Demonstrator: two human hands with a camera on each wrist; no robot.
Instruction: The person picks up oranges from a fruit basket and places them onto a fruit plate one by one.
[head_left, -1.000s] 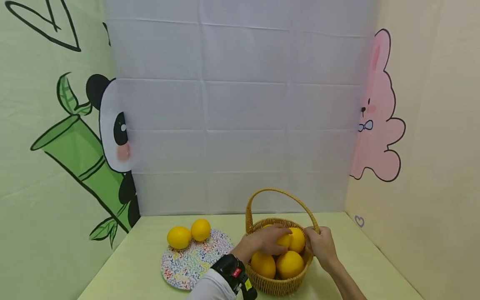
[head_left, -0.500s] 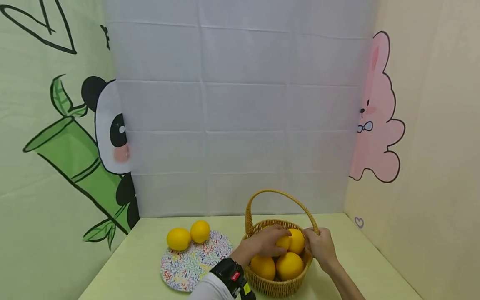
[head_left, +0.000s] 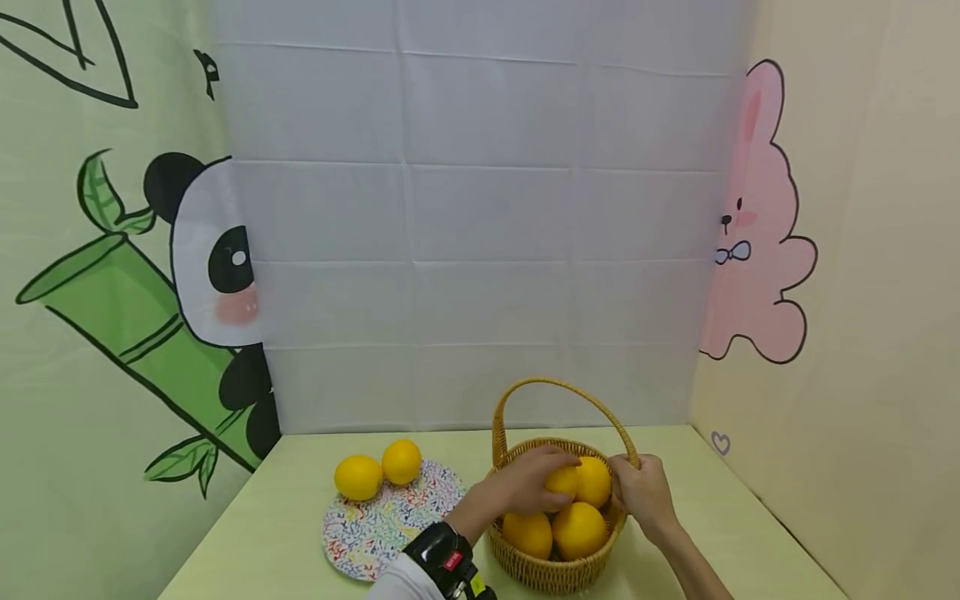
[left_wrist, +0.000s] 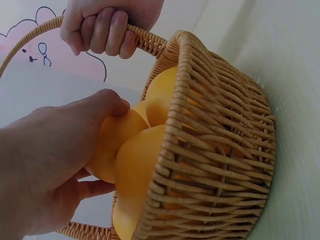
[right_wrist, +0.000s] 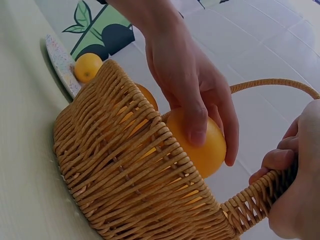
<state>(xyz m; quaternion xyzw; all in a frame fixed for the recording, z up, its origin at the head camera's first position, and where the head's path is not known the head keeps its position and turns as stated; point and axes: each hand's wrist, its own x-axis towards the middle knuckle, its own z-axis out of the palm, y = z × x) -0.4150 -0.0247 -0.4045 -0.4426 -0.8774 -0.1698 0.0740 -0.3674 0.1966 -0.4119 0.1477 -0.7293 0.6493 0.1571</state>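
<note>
A wicker basket (head_left: pixel 551 575) with a tall arched handle (head_left: pixel 551 382) stands on the table, holding several oranges (head_left: pixel 580 531). My left hand (head_left: pixel 531 481) reaches in over the rim and grips one orange (head_left: pixel 562 481) among the others. In the left wrist view, thumb and fingers of the left hand (left_wrist: pixel 55 150) curve round that orange (left_wrist: pixel 117 140). At the basket's right side my right hand (head_left: pixel 643 493) grips the base of the handle, its fingers wrapped round it in the left wrist view. Some oranges lie partly hidden behind the left hand and the wicker wall.
Left of the basket lies a round plate (head_left: pixel 382 533) with a multicoloured pattern. Two oranges (head_left: pixel 358 477) sit at its back edge. A pale yellow table (head_left: pixel 247 542) carries everything, with a white cloth wall (head_left: pixel 487 250) behind and printed side walls.
The left forearm and wrist have shifted slightly left and down, and the gripped orange has moved a little left. The right hand stays on the handle.
</note>
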